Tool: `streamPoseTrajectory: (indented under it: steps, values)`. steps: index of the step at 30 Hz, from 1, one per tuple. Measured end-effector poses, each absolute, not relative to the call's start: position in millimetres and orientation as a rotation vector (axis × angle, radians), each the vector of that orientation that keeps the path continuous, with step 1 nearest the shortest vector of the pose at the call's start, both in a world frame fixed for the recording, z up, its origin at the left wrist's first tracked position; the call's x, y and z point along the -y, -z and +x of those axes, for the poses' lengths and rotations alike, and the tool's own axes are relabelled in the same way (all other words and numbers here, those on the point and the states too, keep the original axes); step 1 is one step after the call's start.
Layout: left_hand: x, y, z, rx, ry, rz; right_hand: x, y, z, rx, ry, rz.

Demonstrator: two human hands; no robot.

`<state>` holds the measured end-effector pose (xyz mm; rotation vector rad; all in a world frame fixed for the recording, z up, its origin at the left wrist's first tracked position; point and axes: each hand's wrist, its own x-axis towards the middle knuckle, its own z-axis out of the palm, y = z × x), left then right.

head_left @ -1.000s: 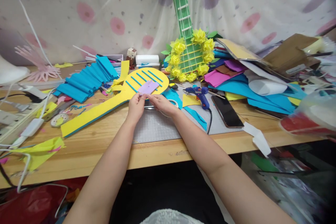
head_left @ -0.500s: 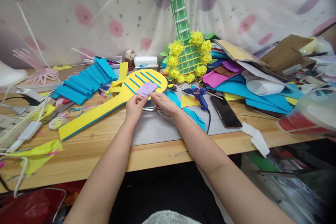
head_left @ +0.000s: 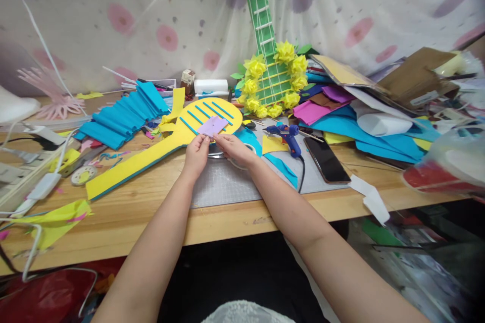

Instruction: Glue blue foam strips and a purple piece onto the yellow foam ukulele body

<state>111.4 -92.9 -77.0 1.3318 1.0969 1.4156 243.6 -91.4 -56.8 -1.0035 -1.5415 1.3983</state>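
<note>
A small piece of purple paper (head_left: 212, 125) is pinched at its near edge between my left hand (head_left: 197, 153) and my right hand (head_left: 233, 147). Both sets of fingers are closed and almost meet. Behind the paper lies a yellow guitar-shaped cutout (head_left: 189, 111) with blue strips across its round end, its long neck pointing to the lower left. Under my hands, scissors (head_left: 215, 155) rest on a grey cutting mat (head_left: 223, 186), partly covered by my fingers.
Right of my hands are a blue glue gun (head_left: 288, 136) and a black phone (head_left: 326, 160). A green paper guitar (head_left: 265, 35) with yellow flowers leans at the back. Pleated blue paper (head_left: 123, 118) lies left, a heap of coloured sheets (head_left: 341, 116) right. A power strip (head_left: 17, 176) stands far left.
My fingertips have shifted slightly along the near edge of the purple paper, and my left hand is a little lower. The view has moved slightly; the other things stay put.
</note>
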Motion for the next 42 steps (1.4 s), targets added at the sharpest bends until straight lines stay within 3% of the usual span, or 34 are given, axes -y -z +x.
streamPoseTrajectory:
  steps: [16, 24, 34, 42]
  values:
    - [95.0, 58.8, 106.2, -0.984, -1.619, 1.016, 89.4, 58.8, 242.0, 1.598, -1.261, -1.121]
    - [82.0, 50.9, 79.2, -1.058, -1.856, 0.791, 91.4, 59.9, 243.0, 1.57, -1.44, -0.975]
    - [83.6, 63.6, 97.0, -1.164, -1.748, 0.967, 90.4, 60.8, 243.3, 1.443, -1.624, -0.881]
    - [87.7, 66.4, 97.5, -1.24, -1.557, 1.301, 94.0, 57.8, 240.6, 1.593, -1.433, -0.938]
